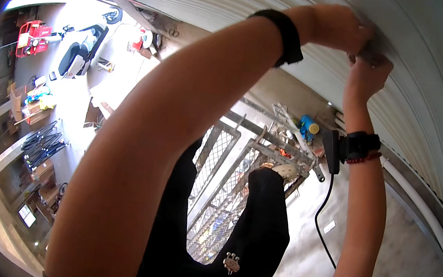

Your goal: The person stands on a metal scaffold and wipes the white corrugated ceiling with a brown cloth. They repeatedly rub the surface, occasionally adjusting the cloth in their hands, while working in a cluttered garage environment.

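Note:
Both my hands are raised close together against a pale corrugated metal sheet [406,110]. My left hand [335,26], with a black band [282,35] on its wrist, has curled fingers near a dark, blurred patch. Just below it, my right hand [368,76] is also curled, its fingertips almost meeting the left ones. Blur and shadow hide whether anything is between them. A black strapped device [360,146] and a red bead bracelet [364,158] are on my right wrist. Beside them is a black block [332,151] with a black cable [318,215] hanging from it.
Under my legs is a metal mesh platform [209,222] with a steel frame [258,120]. A white pipe [422,203] runs along the wall at right. Far below left are a red machine [33,40], a dark scooter-like vehicle [77,52], black rods [43,145] and cardboard boxes [43,172].

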A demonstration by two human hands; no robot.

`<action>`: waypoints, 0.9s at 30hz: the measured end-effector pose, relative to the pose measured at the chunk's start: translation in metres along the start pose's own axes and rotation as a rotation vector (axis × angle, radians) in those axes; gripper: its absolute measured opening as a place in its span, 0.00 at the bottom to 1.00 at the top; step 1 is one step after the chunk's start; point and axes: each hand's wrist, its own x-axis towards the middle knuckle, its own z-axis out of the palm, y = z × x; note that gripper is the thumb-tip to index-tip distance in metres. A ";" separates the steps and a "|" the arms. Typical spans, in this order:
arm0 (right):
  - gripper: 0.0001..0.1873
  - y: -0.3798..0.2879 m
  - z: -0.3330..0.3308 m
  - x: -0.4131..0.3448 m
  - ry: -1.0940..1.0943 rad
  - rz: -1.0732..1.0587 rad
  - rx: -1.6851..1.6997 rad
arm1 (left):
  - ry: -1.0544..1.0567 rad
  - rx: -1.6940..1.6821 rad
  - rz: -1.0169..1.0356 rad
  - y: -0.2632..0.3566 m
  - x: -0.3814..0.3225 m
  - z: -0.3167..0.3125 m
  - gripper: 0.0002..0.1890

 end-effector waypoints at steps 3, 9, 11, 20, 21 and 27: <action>0.17 -0.001 0.010 -0.007 0.060 0.003 0.124 | -0.028 -0.154 -0.107 -0.001 -0.005 0.001 0.13; 0.16 -0.007 0.037 -0.013 0.029 0.000 0.255 | -0.065 -0.120 -0.078 -0.023 -0.026 -0.020 0.15; 0.15 -0.023 0.048 -0.022 -0.007 0.052 0.294 | -0.103 -0.137 -0.116 -0.031 -0.038 -0.027 0.14; 0.23 -0.072 0.109 -0.046 -0.090 0.202 0.483 | 0.026 0.155 -0.083 -0.073 -0.104 -0.045 0.06; 0.24 -0.075 0.117 -0.047 -0.090 0.242 0.521 | 0.046 0.160 -0.086 -0.077 -0.109 -0.049 0.06; 0.26 -0.102 0.165 -0.066 -0.134 0.371 0.680 | -0.051 0.207 -0.161 -0.100 -0.148 -0.077 0.06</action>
